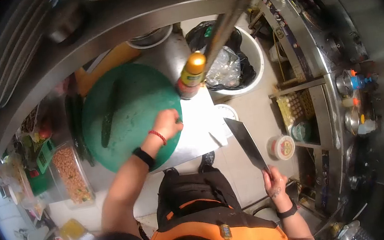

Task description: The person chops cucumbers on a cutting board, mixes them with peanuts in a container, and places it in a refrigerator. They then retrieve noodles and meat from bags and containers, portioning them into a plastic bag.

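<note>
My right hand (275, 184) is closed round the handle of a cleaver (247, 144), held out over the floor to the right of the metal table. My left hand (167, 125) is at the right edge of a round green cutting board (150, 91), fingers curled. A bit of green shows at its fingertips, but I cannot make out what it is. On the board's left part lies one long dark green cucumber (106, 130), apart from both hands. A bottle with a yellow cap (191, 76) stands by the board's upper right edge.
More long dark green vegetables (77, 129) lie left of the board, beside a clear tub of peanuts (69, 173). A bin lined with black plastic (254, 59) stands beyond the table (200, 128). On the right are a lidded bucket (281, 148) and shelves with egg trays (296, 107).
</note>
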A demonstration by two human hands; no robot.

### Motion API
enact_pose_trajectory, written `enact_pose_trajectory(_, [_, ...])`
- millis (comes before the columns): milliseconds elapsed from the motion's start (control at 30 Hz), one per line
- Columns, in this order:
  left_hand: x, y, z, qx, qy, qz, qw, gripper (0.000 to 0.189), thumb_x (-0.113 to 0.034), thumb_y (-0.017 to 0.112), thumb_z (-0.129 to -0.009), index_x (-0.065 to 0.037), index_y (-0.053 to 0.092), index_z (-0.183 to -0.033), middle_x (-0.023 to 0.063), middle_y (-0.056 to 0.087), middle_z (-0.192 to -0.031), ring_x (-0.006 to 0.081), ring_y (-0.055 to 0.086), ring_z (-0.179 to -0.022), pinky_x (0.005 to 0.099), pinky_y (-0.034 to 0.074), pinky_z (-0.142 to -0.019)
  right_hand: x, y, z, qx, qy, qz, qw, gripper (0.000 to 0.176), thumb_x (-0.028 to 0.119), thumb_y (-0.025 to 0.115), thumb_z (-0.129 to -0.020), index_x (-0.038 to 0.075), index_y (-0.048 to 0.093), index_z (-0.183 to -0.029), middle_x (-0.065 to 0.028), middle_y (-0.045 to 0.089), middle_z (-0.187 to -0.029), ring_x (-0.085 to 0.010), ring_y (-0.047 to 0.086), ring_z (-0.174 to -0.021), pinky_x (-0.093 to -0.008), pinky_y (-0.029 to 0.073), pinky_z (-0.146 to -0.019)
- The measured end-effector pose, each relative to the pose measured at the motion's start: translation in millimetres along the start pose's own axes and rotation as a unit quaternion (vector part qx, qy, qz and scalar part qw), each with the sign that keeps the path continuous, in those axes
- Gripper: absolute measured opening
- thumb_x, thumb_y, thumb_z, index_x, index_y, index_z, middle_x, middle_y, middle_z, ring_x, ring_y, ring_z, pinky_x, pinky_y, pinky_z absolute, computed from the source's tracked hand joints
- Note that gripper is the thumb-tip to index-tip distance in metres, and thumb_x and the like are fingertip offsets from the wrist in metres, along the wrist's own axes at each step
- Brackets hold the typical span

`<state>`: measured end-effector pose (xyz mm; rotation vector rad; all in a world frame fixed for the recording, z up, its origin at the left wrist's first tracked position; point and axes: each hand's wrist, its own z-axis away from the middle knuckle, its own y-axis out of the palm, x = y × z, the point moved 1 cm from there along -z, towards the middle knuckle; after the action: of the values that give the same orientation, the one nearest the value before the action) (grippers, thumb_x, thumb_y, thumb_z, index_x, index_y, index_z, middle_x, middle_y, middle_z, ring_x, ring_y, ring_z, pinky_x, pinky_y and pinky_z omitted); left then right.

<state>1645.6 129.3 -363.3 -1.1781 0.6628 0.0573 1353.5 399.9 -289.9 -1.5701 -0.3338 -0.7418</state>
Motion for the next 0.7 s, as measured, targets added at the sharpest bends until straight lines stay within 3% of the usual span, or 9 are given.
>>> enact_pose_trajectory(100, [-94,48,-54,-0.009,-0.058,0.198,0.978,0.030,-0.025,0.071,-0.069,0.001,0.057,-0.066,0.0166,0.061,-0.067,0.0288,0.062,-0.063,0.0344,0.050,-0.062,-74,-43,4,-0.017,0.014,-0.010,1.000,0.010,0.002,0.060,-0.081,0.001,0.060,-0.091,-0.0161,0.062,-0.070,-0.0266,0.063,-0.061,-0.0305,0.048,-0.057])
enact_pose_trajectory(167, [-141,45,-64,-0.115,-0.072,0.323,0.937,0.031,-0.028,0.068,-0.077,0.002,0.062,-0.083,0.0151,0.064,-0.073,0.0208,0.065,-0.071,0.0303,0.051,-0.069,-113,-52,11,-0.053,-0.018,-0.005,0.998,0.009,0.002,0.060,-0.082,0.000,0.060,-0.091,-0.0166,0.061,-0.068,-0.0252,0.064,-0.060,-0.0301,0.048,-0.056])
enact_pose_trajectory(267, [-142,16,-7,-0.212,0.004,0.354,0.911,0.019,-0.015,0.066,-0.079,0.001,0.063,-0.088,0.0145,0.066,-0.083,0.0221,0.065,-0.077,0.0306,0.050,-0.071,-102,-84,17,0.022,0.007,0.029,0.999,0.006,0.004,0.057,-0.084,-0.001,0.056,-0.088,-0.0180,0.061,-0.069,-0.0295,0.063,-0.059,-0.0306,0.048,-0.054])
enact_pose_trajectory(300, [-115,10,17,-0.335,0.028,0.164,0.927,0.013,-0.006,0.064,-0.076,-0.001,0.063,-0.087,0.0131,0.064,-0.085,0.0256,0.063,-0.078,0.0317,0.050,-0.072,-108,-86,18,0.035,-0.008,0.028,0.999,0.006,0.004,0.056,-0.085,-0.002,0.054,-0.086,-0.0184,0.061,-0.069,-0.0301,0.063,-0.059,-0.0306,0.048,-0.053])
enact_pose_trajectory(333, [-83,-4,39,-0.430,0.047,0.129,0.892,0.015,-0.006,0.062,-0.073,-0.003,0.063,-0.088,0.0130,0.063,-0.088,0.0297,0.060,-0.084,0.0373,0.048,-0.079,-102,-84,19,0.040,-0.014,0.028,0.999,0.006,0.004,0.056,-0.085,-0.002,0.054,-0.086,-0.0184,0.061,-0.069,-0.0301,0.063,-0.059,-0.0306,0.048,-0.053])
enact_pose_trajectory(433, [25,-68,115,-0.489,-0.204,-0.243,0.813,0.037,-0.016,0.063,-0.074,-0.003,0.055,-0.108,0.0185,0.055,-0.108,0.0346,0.050,-0.103,0.0448,0.040,-0.088,-53,-62,20,0.095,-0.061,0.012,0.994,0.009,0.005,0.056,-0.086,-0.002,0.051,-0.090,-0.0190,0.061,-0.068,-0.0317,0.064,-0.059,-0.0316,0.047,-0.052])
enact_pose_trajectory(533, [143,-61,174,-0.410,-0.304,-0.201,0.836,0.034,-0.017,0.064,-0.075,-0.003,0.056,-0.105,0.0192,0.054,-0.100,0.0350,0.050,-0.097,0.0440,0.041,-0.085,49,-10,7,0.159,-0.157,-0.018,0.975,0.013,0.006,0.056,-0.086,0.000,0.048,-0.095,-0.0201,0.061,-0.068,-0.0363,0.062,-0.060,-0.0380,0.047,-0.051])
enact_pose_trajectory(600, [175,-61,209,-0.368,-0.201,-0.111,0.901,0.033,-0.018,0.065,-0.077,-0.001,0.056,-0.104,0.0182,0.054,-0.098,0.0360,0.049,-0.095,0.0439,0.041,-0.084,118,38,-3,0.206,-0.204,0.010,0.957,0.015,0.005,0.056,-0.086,0.001,0.045,-0.096,-0.0219,0.060,-0.068,-0.0397,0.060,-0.061,-0.0434,0.046,-0.051])
enact_pose_trajectory(700, [196,-69,258,-0.350,-0.133,-0.043,0.926,0.031,-0.016,0.065,-0.077,0.000,0.057,-0.102,0.0171,0.054,-0.099,0.0360,0.050,-0.095,0.0424,0.042,-0.084,225,110,-18,0.262,-0.248,0.040,0.932,0.020,0.008,0.053,-0.086,0.002,0.040,-0.100,-0.0241,0.057,-0.065,-0.0432,0.058,-0.061,-0.0484,0.043,-0.050])
